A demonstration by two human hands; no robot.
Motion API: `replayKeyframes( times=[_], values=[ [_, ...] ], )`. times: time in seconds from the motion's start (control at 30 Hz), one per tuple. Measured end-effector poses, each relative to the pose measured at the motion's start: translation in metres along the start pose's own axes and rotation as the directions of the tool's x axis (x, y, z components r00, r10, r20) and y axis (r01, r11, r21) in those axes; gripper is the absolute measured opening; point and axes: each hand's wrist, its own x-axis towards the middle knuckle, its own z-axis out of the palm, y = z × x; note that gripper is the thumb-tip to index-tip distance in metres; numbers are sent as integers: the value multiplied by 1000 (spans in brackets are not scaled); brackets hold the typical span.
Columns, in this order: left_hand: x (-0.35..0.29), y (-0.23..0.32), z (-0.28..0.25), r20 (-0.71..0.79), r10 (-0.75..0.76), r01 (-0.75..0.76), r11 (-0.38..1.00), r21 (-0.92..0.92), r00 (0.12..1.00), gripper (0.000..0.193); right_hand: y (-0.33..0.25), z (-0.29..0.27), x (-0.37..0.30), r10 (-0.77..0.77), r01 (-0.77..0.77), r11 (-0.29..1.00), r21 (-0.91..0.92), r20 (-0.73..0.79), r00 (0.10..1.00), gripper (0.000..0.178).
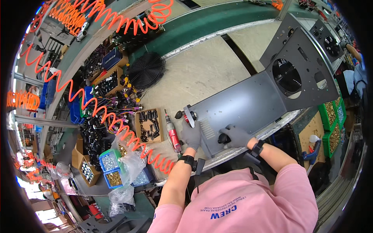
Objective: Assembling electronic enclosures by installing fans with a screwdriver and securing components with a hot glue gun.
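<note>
A dark grey sheet-metal panel [237, 108] lies on the workbench, its low end in front of me. Over its left edge reaches my gloved left hand [191, 135], with fingers closed around a small black part with a red band [189, 116]; its exact kind I cannot make out. My gloved right hand [239, 136] rests over the panel's near side, fingers curled on a round black caster-like part [223, 138]. At the far right end stands an upright plate [307, 66] with a round opening and a black fan [286, 75] behind it.
Left of my left hand lies a red and grey power screwdriver [173, 135], beside a carton of black parts [149, 125]. A coiled orange air hose [112, 120] hangs across the left. A round black fan grille [146, 70] lies behind. Green bins of fasteners [332, 138] stand right.
</note>
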Motion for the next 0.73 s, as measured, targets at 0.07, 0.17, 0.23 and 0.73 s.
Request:
replayKeyframes(
  times=[0.07, 0.17, 0.23, 0.73],
  values=[
    [-4, 12, -5, 85, -56, 55, 998, 13, 995, 52, 5, 22, -4, 4, 5, 986, 167, -54, 999, 61],
    [-15, 14, -9, -103, 88, -70, 983, 171, 991, 53, -3, 28, -4, 52, -34, 954, 298, -54, 997, 58],
    [-28, 16, -18, -26, 526, -526, 851, 12, 850, 52, -10, 26, -7, 59, 15, 916, 400, -174, 983, 55],
    [-54, 32, -100, 632, 496, -660, 750, 34, 596, 51, -41, -13, -5, -185, 213, 887, 410, -107, 977, 54]
  ],
)
